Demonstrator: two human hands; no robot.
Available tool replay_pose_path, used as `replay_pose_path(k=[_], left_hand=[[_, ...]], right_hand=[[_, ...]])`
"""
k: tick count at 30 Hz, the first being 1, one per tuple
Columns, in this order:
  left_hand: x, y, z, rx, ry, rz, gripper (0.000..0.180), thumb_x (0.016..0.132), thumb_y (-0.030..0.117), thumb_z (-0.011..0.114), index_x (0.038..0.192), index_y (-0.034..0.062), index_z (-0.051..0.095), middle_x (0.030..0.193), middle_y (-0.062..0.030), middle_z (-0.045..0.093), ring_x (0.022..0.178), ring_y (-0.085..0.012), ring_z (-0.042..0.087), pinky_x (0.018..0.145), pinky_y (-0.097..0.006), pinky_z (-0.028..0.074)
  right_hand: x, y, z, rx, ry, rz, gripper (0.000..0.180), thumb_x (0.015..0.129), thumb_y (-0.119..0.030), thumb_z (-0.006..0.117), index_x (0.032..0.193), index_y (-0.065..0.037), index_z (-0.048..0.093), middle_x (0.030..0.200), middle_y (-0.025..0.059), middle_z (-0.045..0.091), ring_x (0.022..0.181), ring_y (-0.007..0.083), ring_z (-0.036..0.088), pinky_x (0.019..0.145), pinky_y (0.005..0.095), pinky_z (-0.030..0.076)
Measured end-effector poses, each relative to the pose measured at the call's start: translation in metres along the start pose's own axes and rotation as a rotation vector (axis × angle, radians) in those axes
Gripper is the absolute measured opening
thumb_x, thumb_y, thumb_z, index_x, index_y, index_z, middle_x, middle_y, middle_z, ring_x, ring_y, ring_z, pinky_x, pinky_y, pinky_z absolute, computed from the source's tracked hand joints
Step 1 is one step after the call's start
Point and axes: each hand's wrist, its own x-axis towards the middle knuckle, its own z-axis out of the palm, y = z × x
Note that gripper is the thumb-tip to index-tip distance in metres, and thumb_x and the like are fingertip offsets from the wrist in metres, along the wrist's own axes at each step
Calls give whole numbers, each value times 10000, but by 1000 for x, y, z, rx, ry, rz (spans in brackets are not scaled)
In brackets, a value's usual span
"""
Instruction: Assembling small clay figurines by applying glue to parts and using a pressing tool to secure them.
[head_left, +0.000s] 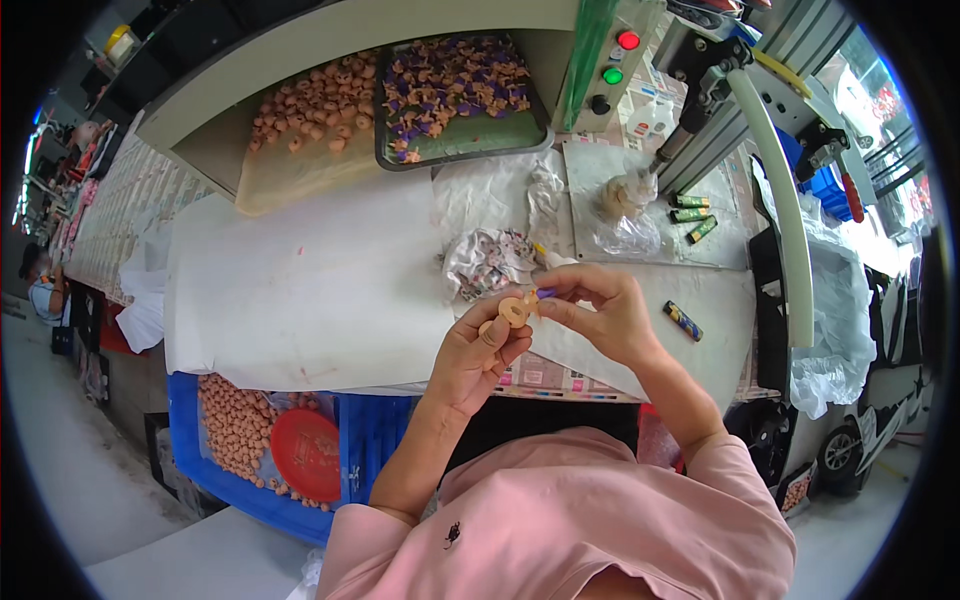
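Above the near edge of the white-covered bench, both my hands are raised close together. Between the thumb and fingers of my left hand point(478, 355) is a peach doll head point(514, 311), a small round piece with an opening facing up. My right hand point(605, 310) pinches a small purple-and-peach doll body point(544, 294) right against the head. Whether the two parts are joined, I cannot tell, as my fingers cover the contact. Just beyond my hands lies a crumpled silvery plastic bag point(488, 262) with small patterned bits in it.
Under a shelf at the back are many peach heads point(318, 100) and a black tray point(460, 158) of purple-and-peach bodies. A blue bin point(185, 425) at lower left holds more heads and a red bowl point(306, 455). Lighters point(684, 320) lie near a press point(700, 85) at right.
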Motion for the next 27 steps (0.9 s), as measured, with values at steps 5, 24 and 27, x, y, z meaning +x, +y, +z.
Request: replay_pose_path(k=[5, 24, 27], left_hand=[[12, -24, 9, 140, 3, -13, 385, 859, 202, 693, 1197, 49, 589, 1007, -32, 654, 869, -108, 654, 797, -248, 565], [28, -35, 40, 302, 36, -145, 213, 828, 112, 724, 1003, 21, 643, 878, -66, 671, 699, -103, 653, 624, -229, 586], [29, -39, 34, 110, -53, -221, 199, 844, 109, 705, 1014, 31, 636, 870, -51, 667, 718, -98, 650, 629, -226, 586]], right_hand=[[-20, 10, -22, -239, 49, -133, 235, 793, -79, 753, 1008, -5, 695, 866, 66, 696, 753, 92, 630, 667, 235, 500], [-38, 20, -58, -259, 33, -266, 183, 756, 5, 746, 933, 12, 700, 828, 93, 702, 697, 138, 663, 641, 263, 532], [-42, 22, -57, -155, 64, -202, 205, 758, 0, 743, 959, -2, 701, 844, 90, 705, 708, 149, 667, 654, 278, 535]])
